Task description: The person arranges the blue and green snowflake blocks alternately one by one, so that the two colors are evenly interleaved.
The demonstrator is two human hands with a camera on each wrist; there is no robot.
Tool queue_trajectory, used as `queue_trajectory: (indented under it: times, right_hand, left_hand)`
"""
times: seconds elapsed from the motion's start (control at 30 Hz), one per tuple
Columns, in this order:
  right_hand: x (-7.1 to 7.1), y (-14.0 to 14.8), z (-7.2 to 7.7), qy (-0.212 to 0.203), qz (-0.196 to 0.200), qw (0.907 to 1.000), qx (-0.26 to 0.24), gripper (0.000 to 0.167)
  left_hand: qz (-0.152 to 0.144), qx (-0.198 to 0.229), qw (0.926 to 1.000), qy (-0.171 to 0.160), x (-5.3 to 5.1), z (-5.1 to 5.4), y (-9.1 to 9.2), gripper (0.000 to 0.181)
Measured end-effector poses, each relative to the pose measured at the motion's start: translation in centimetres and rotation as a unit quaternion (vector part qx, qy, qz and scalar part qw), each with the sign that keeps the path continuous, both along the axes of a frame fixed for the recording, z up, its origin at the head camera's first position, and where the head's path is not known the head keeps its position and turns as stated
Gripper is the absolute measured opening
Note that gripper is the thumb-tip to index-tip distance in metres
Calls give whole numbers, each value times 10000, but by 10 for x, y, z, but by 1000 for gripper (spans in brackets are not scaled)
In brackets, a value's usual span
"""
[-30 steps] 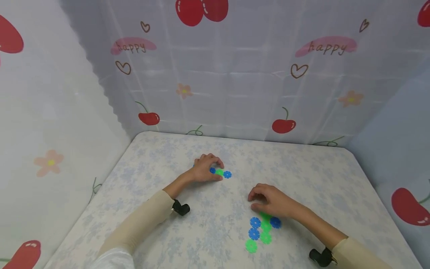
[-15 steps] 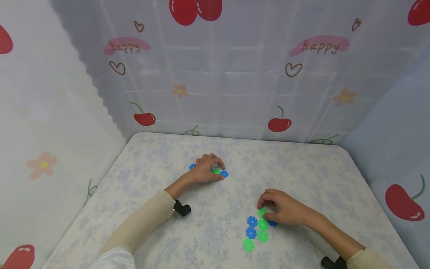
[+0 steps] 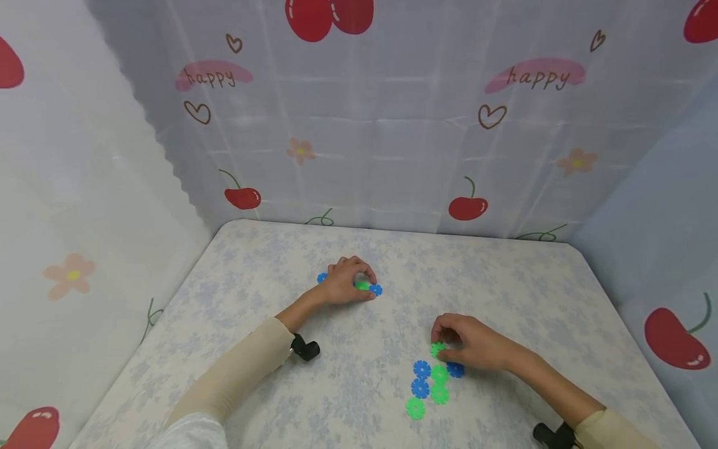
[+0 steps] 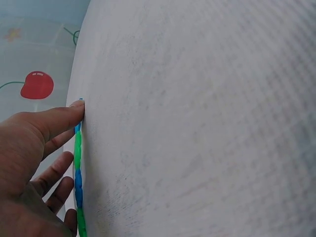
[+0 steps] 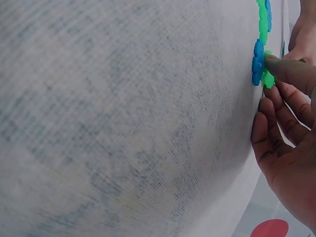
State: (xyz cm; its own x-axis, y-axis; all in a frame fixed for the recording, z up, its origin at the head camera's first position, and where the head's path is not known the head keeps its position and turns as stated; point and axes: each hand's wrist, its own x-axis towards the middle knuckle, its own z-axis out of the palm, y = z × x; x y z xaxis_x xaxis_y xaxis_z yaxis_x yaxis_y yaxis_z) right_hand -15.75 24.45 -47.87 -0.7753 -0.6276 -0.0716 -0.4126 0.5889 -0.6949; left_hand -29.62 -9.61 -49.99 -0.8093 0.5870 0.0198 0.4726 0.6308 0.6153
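My right hand (image 3: 471, 342) pinches a green notched plastic disc (image 3: 437, 350) between thumb and fingers. Just below it on the table lie other flower-shaped discs, among them a green disc (image 3: 440, 375), a blue disc (image 3: 422, 369) and another blue disc (image 3: 456, 370) partly under the hand. Farther back, my left hand (image 3: 343, 282) rests over a row of blue and green discs. Its curved thumb and forefinger touch the table on either side of the row, near the end blue disc (image 3: 376, 290). Palm and fingers hide the row's middle; the left wrist view shows a green disc (image 4: 78, 149) in it.
A pale blue-patterned cloth covers the table (image 3: 291, 386). Curtains printed with cherries (image 3: 468, 209) stand behind and at both sides. Each sleeve cuff carries a small black camera (image 3: 305, 348).
My right hand has moved a little right and down onto the green disc, taken hold of it and raised it slightly. The left hand has stayed over its row.
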Motion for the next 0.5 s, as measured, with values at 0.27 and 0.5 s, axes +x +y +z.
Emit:
queue_trajectory:
  times: [0.27,0.5]
  right_hand:
    - [-9,-4,-4,266,15,9996,-51,19]
    - [-18,-11,-3,589,24,9983,-45,19]
  left_hand:
    - [29,40,10000,-60,1,2,0,20]
    - [61,14,10000,-53,0,-1,0,19]
